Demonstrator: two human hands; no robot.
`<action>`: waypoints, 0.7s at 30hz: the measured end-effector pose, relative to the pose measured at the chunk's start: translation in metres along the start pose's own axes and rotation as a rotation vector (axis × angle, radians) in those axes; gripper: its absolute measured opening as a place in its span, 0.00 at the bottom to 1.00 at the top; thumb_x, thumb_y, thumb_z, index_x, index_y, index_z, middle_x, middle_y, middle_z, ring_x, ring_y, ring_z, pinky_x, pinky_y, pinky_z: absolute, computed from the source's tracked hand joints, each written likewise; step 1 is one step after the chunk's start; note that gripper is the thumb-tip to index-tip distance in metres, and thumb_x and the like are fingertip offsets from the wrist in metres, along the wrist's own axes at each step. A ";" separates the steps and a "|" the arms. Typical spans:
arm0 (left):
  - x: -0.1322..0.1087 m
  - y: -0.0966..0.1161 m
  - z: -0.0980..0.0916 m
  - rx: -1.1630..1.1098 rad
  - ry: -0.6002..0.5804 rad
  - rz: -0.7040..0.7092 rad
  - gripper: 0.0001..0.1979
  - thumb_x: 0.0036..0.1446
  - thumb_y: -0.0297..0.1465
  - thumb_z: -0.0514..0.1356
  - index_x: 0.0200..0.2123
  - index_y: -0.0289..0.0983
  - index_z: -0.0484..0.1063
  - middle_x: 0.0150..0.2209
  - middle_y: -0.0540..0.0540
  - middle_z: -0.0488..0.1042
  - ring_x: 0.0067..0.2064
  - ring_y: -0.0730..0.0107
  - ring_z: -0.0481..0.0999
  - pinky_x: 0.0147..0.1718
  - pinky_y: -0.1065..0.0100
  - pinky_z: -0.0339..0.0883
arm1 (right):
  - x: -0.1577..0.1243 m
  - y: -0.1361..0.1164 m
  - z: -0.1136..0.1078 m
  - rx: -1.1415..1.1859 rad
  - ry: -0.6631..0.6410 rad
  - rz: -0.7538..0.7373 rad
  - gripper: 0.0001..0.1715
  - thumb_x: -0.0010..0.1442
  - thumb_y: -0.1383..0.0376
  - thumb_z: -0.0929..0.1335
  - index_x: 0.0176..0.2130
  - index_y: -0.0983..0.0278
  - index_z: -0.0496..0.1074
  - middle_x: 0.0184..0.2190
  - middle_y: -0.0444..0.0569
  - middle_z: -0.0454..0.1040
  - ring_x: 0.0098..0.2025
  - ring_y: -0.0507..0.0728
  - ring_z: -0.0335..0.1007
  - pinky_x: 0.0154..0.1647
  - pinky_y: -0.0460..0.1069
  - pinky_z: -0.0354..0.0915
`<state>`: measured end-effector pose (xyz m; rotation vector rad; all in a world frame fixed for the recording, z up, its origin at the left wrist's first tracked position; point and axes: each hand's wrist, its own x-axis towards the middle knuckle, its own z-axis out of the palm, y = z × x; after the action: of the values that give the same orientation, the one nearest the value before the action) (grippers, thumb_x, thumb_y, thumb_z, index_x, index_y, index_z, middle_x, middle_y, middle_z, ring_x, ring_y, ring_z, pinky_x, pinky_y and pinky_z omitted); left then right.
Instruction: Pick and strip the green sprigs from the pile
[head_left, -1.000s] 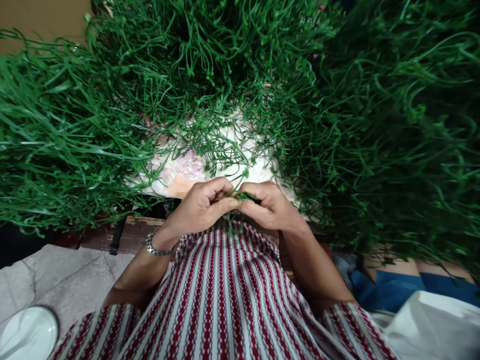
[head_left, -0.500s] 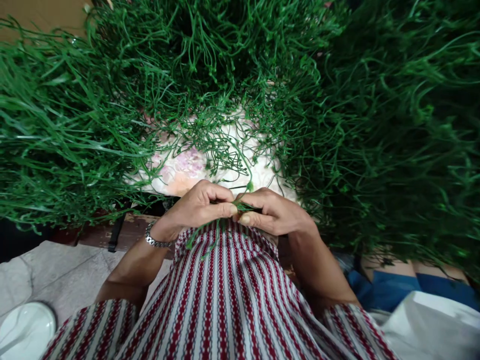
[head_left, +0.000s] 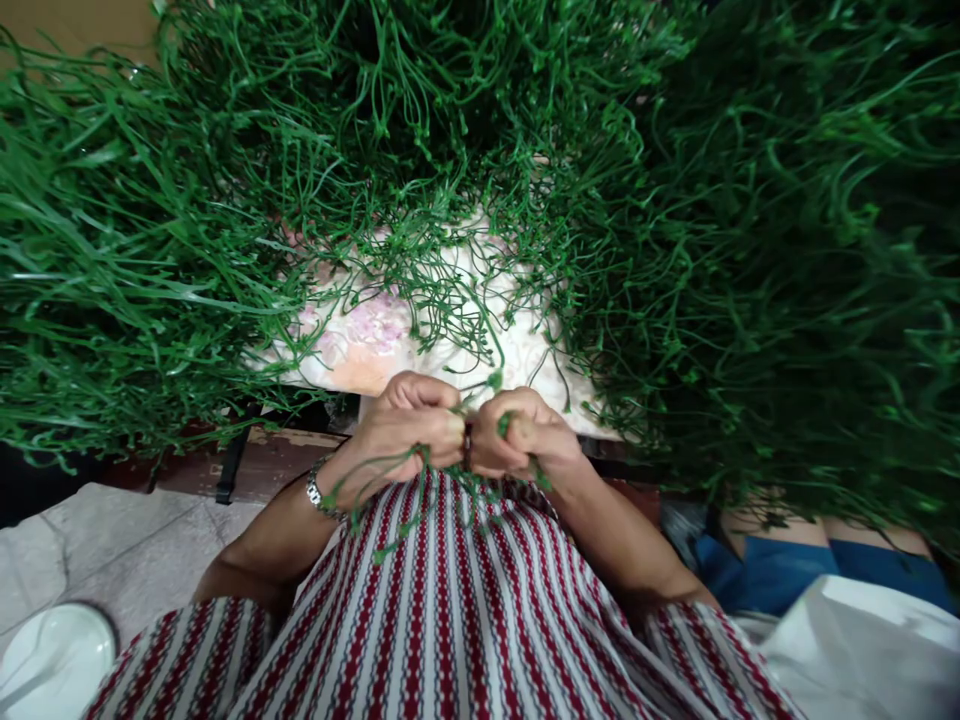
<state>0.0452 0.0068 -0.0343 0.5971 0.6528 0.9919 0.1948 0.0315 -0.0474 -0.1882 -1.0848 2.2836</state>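
My left hand (head_left: 412, 432) is closed on thin green plastic-looking stems (head_left: 397, 535), which dangle over the wrist and in front of the striped shirt. Pressed close beside it, my right hand (head_left: 521, 435) is curled around more of the same stems, and a green tip pokes out near the thumb. A longer green stem (head_left: 495, 340) with a knob at its lower end rises just above the hands. What lies between the fingers is mostly hidden. Beyond the hands, loose stem pieces (head_left: 450, 310) are scattered on a table with a floral cover (head_left: 360, 370).
Tall heaps of green stems stand at the left (head_left: 120, 270), at the back (head_left: 450, 80) and at the right (head_left: 750, 280). A white round lid or dish (head_left: 56, 660) is at lower left. Blue-and-tan boxes (head_left: 810, 580) and a white bag (head_left: 862, 650) lie at lower right.
Both hands have moved slightly down and turned inward, with the fingers curled more tightly into fists. More stem ends now hang below them.
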 end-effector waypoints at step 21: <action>0.015 -0.004 -0.001 0.720 0.438 0.489 0.08 0.51 0.32 0.61 0.24 0.34 0.72 0.20 0.52 0.68 0.22 0.79 0.63 0.21 0.76 0.57 | 0.003 -0.022 -0.001 -1.097 0.443 0.181 0.14 0.54 0.60 0.69 0.28 0.65 0.61 0.21 0.38 0.55 0.24 0.46 0.48 0.23 0.42 0.48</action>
<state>0.0523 0.0188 -0.0412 1.2275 1.3176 1.3617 0.2030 0.0446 -0.0318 -1.1787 -1.9700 1.4093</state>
